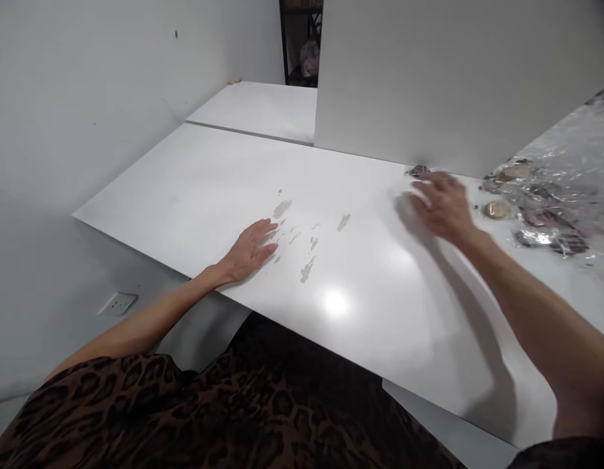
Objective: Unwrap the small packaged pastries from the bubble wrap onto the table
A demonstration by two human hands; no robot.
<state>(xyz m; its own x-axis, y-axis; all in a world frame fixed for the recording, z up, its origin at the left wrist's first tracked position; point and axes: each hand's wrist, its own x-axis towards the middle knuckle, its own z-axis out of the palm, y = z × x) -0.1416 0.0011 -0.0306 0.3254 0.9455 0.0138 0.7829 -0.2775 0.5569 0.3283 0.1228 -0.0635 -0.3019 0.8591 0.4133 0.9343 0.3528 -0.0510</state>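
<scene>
My left hand [250, 253] rests at the near edge of the white table [223, 176], palm down, fingers spread, with nothing in it. Worn, beige patches [307, 268] mark the tabletop just beyond its fingertips. Farther right, my right hand [441, 203] hovers over the table near the partition, its fingers loosely bent and apart. Close to its fingertips lies a small dark item in clear wrapping [419, 170]; whether a finger touches it I cannot tell. A round tan piece [497, 210] sits right of that hand.
A heap of clear plastic packets [550, 202] with dark and pinkish contents covers the table's right side. A tall grey-white partition [409, 78] stands along the far edge. On the left are a wall [101, 104] and a socket [118, 303]. Dark shelving [302, 45] stands behind.
</scene>
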